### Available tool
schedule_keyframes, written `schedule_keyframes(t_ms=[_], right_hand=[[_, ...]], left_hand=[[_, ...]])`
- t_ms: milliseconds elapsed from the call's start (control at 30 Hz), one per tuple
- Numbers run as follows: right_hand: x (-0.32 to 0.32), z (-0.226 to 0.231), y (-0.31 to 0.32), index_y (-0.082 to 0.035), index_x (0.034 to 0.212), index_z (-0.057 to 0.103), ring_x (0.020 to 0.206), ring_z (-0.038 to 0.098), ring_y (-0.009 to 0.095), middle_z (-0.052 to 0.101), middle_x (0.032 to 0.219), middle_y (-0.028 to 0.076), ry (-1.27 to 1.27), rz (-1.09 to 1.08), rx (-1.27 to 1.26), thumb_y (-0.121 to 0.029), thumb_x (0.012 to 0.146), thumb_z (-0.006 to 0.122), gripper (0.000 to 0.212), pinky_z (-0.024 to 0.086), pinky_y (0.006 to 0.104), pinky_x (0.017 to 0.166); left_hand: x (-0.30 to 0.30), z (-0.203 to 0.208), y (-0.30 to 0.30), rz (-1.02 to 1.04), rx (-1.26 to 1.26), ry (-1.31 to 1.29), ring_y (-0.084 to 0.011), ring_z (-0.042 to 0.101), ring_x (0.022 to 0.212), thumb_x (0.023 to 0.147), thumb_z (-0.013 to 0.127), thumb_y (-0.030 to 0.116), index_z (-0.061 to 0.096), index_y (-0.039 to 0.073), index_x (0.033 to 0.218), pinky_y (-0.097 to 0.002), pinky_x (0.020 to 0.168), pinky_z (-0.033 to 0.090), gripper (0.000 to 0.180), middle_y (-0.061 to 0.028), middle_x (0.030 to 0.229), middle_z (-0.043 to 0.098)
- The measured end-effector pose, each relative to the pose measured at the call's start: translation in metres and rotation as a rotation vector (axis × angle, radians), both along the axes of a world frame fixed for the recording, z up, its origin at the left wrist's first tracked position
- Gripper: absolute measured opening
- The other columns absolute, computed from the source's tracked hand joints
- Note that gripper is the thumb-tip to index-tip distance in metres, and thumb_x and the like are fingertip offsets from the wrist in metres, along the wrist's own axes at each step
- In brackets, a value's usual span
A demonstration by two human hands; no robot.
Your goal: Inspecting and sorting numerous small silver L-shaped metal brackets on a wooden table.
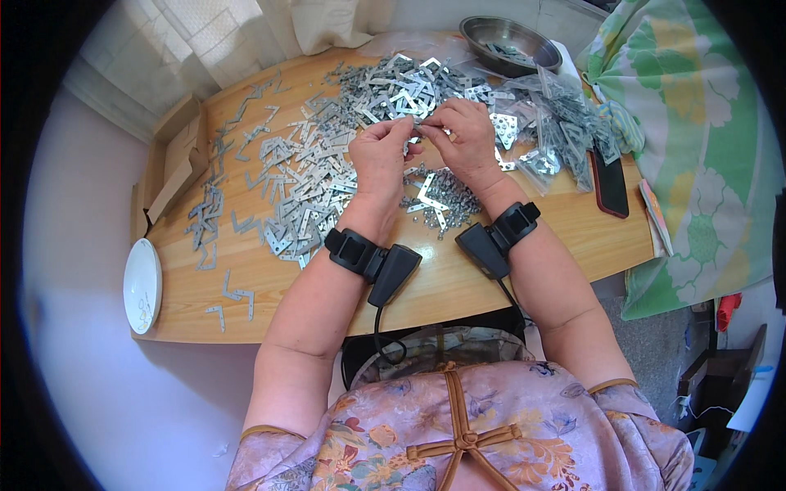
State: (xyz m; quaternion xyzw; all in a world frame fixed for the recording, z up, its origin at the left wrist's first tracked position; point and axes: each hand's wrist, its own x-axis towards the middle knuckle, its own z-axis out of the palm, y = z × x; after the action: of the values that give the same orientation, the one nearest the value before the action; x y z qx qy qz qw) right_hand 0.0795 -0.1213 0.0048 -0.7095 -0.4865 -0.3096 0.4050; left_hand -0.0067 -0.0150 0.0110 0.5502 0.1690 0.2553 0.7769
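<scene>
Above the middle of the table, my left hand [381, 157] and my right hand [467, 141] meet at the fingertips. Both are closed in a pinch around something small and greyish, too hidden by the fingers to name. Beyond them rises a heap of shiny metal corner brackets [401, 86]. To the left of my left hand spreads a looser pile of flat L-shaped brackets [315, 192]. Under and between my wrists lie many small metal fasteners [465, 196], with an L-shaped bracket [426, 196] on top of them.
A steel bowl [536, 70] with metal pieces stands at the back right. Clear plastic bags [565, 123] of hardware, a dark phone [607, 190] and a booklet [655, 217] lie on the right. At the left are a cardboard box [182, 155] and a white dish [142, 282] by the table edge.
</scene>
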Motion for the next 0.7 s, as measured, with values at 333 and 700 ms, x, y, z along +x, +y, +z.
schedule_keyframes(t_ms=[333,700], right_hand=[[0.0025,-0.0067,0.0023,-0.004,0.084,0.063,0.064,0.048,0.008,0.057,0.071,0.001,0.793,0.28,0.202,-0.007,0.072,0.066,0.013,0.039,0.0212,0.058],[0.0005,-0.0023,0.0025,-0.001,0.097,0.057,0.071,0.051,0.006,0.058,0.083,0.001,1.308,0.572,0.435,-0.013,0.076,0.067,0.026,0.038,0.02,0.061]], left_hand=[[0.0031,-0.002,0.0021,-0.062,0.007,-0.096,-0.0108,0.056,0.057,0.079,0.064,0.012,0.063,0.0,0.087,-0.02,0.053,0.043,0.014,-0.0059,0.075,0.063],[0.003,-0.0007,-0.0018,-0.118,0.04,-0.144,-0.0135,0.061,0.068,0.081,0.062,0.011,0.062,-0.002,0.095,-0.0219,0.061,0.047,0.019,-0.0068,0.083,0.064]])
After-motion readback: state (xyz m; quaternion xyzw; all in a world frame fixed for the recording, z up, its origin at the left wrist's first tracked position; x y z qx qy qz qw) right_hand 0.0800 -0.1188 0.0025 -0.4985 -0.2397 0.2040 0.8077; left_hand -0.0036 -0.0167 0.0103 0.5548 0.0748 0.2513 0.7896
